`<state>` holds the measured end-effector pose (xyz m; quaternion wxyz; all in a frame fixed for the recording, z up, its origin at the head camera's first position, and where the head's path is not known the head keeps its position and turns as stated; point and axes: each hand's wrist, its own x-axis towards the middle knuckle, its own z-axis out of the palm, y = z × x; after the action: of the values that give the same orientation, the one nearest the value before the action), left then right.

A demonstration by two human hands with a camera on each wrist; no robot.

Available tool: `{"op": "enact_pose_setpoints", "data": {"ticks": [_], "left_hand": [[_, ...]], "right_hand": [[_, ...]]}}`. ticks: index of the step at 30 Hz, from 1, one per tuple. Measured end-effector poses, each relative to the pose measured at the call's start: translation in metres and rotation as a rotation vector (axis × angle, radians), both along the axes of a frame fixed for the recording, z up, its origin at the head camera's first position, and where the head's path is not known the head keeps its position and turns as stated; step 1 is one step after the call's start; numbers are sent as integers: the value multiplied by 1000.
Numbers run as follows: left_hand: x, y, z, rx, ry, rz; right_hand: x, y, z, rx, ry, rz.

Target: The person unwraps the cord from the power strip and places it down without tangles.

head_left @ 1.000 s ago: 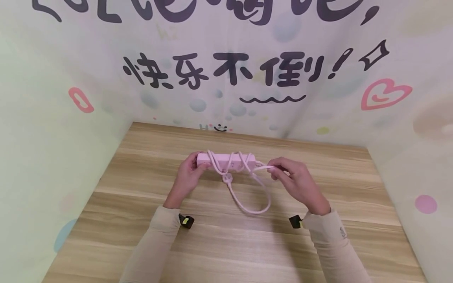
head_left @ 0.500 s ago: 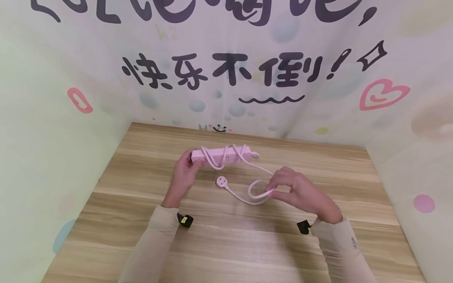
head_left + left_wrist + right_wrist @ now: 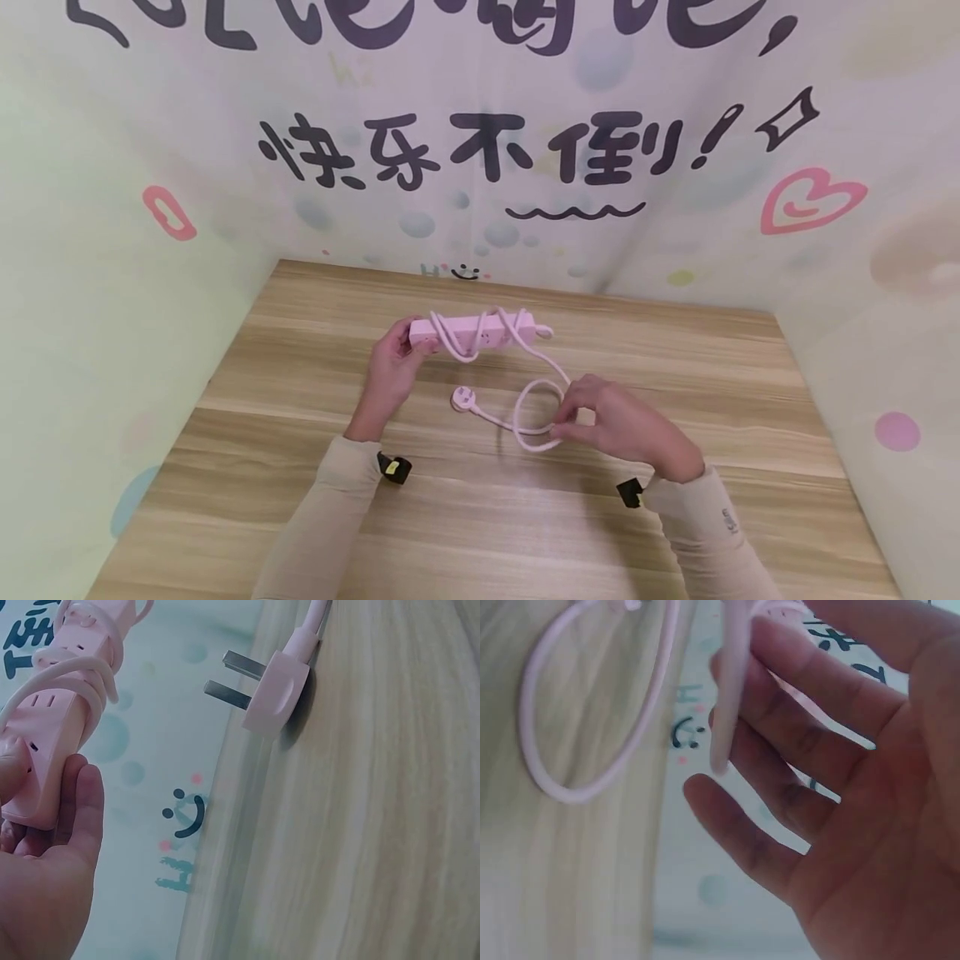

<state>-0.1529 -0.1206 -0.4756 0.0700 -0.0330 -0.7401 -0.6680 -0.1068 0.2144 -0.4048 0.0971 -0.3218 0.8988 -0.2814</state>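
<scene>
A pink power strip (image 3: 491, 337) has its own cord wound several times around it. My left hand (image 3: 390, 368) grips its left end, thumb on the socket face and fingers behind, as the left wrist view shows. From the strip's right part the cord (image 3: 551, 364) runs down to my right hand (image 3: 622, 425), which pinches it between thumb and fingertips. A loose loop hangs there. The cord's free end carries a plug (image 3: 463, 399), close over the table below the strip. Two of its metal prongs (image 3: 238, 666) show in the left wrist view.
Under both hands lies a wood-grain table (image 3: 480, 517). A white printed cloth (image 3: 420, 225) with dark lettering stands along its back edge, and pale walls close in on both sides. Small black cameras (image 3: 395, 468) sit at the wrists.
My right hand has drawn the cord away from the strip's right end, down and toward me. The plug has dropped away from the strip, and a small loop has formed. The left hand keeps its grip.
</scene>
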Motion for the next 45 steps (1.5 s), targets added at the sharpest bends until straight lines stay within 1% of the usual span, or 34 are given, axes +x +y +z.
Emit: {"op": "enact_pose_setpoints", "data": {"ticks": [4,6,9,12,14,17,20,22,25,27,31,35,38,42,45], "left_hand": [[0,1,0,4,4,-11],[1,2,0,9,6,-8],[1,3,0,14,8,-3],[0,4,-1,22,11,-1],[0,5,-1,24,14,-3],[0,5,-2,27,21,-7],[0,6,-2,28,23,-10],[0,6,-1,31,22,-11],[0,6,0,36,10,-10],[1,5,2,37,3,-7],[1,4,4,27,-8,2],[1,2,4,31,-1,0],[1,1,5,36,8,-5],[2,-1,6,38,17,-6],[2,-1,5,33,20,-5]], "right_hand": [[1,-6,-8,-79,-29,-34],[1,-8,-11,-120,-40,-65],[0,-12,-17,-166,-27,-113],[-3,-17,-25,-181,2,-187],[-5,-19,-33,-186,6,-239],[-8,-21,-41,-205,-33,-299],[-9,-23,-46,-247,-76,-308],[-9,-25,-47,-266,-72,-296],[-7,-28,-46,-305,-43,-265],[-6,-31,-45,-345,-36,-251],[-3,-34,-44,-417,-61,-266],[-1,-37,-41,-453,-86,-306],[1,-39,-37,-478,-89,-358],[3,-43,-31,-507,-12,-442],[2,-42,-28,-512,67,-467]]}}
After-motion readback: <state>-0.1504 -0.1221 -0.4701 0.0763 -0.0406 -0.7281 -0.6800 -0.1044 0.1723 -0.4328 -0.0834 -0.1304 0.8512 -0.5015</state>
